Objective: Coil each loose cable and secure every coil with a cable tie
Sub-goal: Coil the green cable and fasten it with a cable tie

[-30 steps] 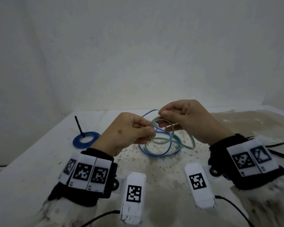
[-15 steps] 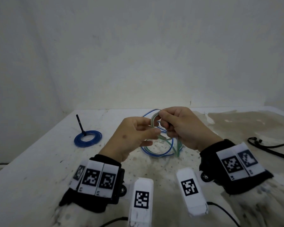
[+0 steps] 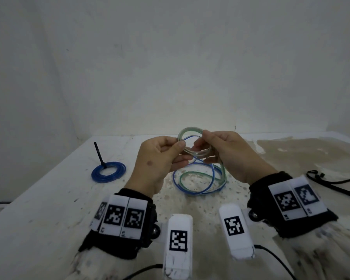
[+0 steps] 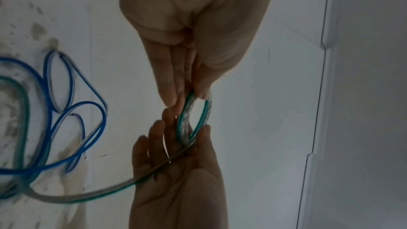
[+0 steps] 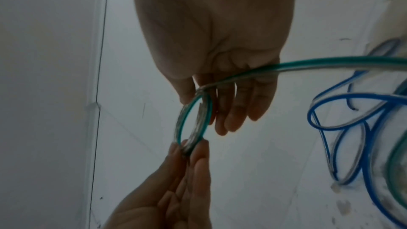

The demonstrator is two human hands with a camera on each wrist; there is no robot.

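A small coil of green-and-clear cable (image 3: 190, 130) is held upright above the table between both hands. My left hand (image 3: 179, 151) pinches its left side with thumb and fingers (image 4: 171, 98). My right hand (image 3: 202, 142) pinches the right side, and the cable's tail (image 5: 330, 63) runs across its fingers (image 5: 229, 121) down to the table. The rest of the green cable (image 3: 187, 174) lies in loose loops, tangled with a loose blue cable (image 3: 192, 191). The wrist views show the coil (image 4: 193, 119) (image 5: 193, 123) pinched from both ends.
At the left of the white table (image 3: 38, 199) lies a coiled blue cable (image 3: 108, 171), bound by a black tie whose tail (image 3: 98, 151) sticks up. Loose black cable ties (image 3: 331, 181) lie at the right. A wall stands close behind.
Both hands have lifted the green coil higher and turned it more upright. The right hand has shifted round to the coil's right side, drawing in some loose green cable.
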